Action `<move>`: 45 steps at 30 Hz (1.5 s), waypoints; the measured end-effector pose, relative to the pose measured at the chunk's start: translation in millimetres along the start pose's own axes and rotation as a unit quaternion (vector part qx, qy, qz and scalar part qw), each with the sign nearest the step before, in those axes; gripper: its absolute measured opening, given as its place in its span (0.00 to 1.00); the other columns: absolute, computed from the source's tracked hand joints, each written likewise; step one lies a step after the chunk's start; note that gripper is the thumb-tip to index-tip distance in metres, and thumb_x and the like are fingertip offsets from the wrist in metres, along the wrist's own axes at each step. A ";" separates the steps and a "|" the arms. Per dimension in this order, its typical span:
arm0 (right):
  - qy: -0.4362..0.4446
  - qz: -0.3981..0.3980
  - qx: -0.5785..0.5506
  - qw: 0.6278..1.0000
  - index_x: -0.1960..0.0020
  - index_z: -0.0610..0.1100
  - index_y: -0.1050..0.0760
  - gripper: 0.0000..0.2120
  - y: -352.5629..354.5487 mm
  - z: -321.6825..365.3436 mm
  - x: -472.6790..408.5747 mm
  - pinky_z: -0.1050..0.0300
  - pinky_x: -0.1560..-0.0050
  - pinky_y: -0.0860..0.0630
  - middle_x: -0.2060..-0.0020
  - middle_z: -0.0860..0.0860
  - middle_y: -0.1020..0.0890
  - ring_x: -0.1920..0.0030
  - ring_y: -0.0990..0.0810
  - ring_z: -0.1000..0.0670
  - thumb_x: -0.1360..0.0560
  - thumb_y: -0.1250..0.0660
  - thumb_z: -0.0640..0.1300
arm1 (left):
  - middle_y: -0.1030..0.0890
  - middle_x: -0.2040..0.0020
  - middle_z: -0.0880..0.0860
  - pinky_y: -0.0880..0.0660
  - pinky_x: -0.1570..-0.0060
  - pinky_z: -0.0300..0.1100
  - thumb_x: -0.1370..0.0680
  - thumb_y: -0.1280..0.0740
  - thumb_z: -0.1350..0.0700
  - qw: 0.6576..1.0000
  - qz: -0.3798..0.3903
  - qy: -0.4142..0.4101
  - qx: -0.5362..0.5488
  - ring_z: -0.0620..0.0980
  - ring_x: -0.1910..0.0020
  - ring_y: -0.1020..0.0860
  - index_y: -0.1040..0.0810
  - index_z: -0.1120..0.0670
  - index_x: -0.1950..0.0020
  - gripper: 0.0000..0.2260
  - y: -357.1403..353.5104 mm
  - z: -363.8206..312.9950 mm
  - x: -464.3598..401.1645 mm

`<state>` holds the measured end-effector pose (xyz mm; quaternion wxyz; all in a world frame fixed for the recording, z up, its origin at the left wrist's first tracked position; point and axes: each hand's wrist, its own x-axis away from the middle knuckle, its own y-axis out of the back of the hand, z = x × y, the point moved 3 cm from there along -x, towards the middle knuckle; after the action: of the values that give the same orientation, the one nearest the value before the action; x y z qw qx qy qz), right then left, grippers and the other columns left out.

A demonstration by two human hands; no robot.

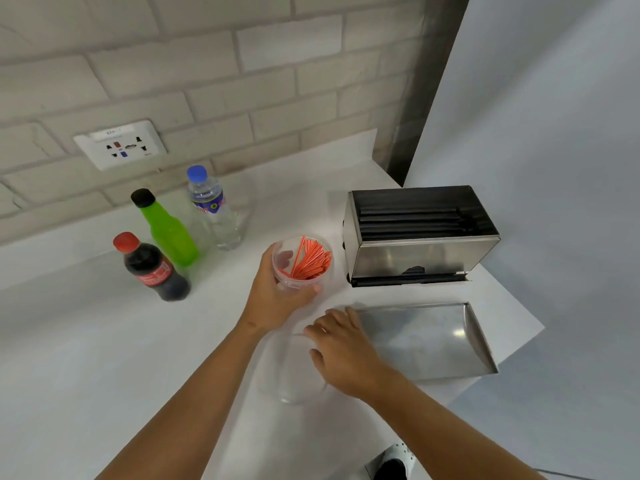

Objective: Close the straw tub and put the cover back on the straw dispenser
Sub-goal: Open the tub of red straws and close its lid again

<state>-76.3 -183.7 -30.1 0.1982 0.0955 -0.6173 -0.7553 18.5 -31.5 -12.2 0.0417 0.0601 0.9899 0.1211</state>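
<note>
Clear lid (298,368) lies flat nearest me, right hand (343,351) spread over its edge, not visibly gripping. Further left: cola (150,268), green bottle (166,230), water (214,209). Left hand (277,296) wraps the upright open tub (302,263) of orange straws (310,259). Right of that, uncovered dispenser (419,233), black straws (412,218) lying left-right; cover (429,337) upside down in front.

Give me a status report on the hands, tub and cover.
Left hand gripping open tub, straws inside. Right hand on clear lid, flat on counter. Cover off, lying before open dispenser. Nothing in the way.
</note>
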 end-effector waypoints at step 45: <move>-0.023 -0.307 -0.430 0.849 0.31 0.49 0.23 0.16 183.7 -35.7 78.8 0.70 0.35 0.28 0.34 0.59 0.19 0.29 0.23 0.55 0.18 0.32 0.45 | 0.19 0.35 0.46 0.23 0.41 0.37 0.23 0.30 0.36 0.983 0.116 -0.092 0.108 0.52 0.35 0.20 0.33 0.45 0.24 0.31 -45.0 -135.4 32.7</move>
<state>-100.3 -277.7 148.3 -0.0369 0.1679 -0.1748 -0.9695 -31.9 -102.5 105.5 0.1111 0.1897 0.9755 0.0117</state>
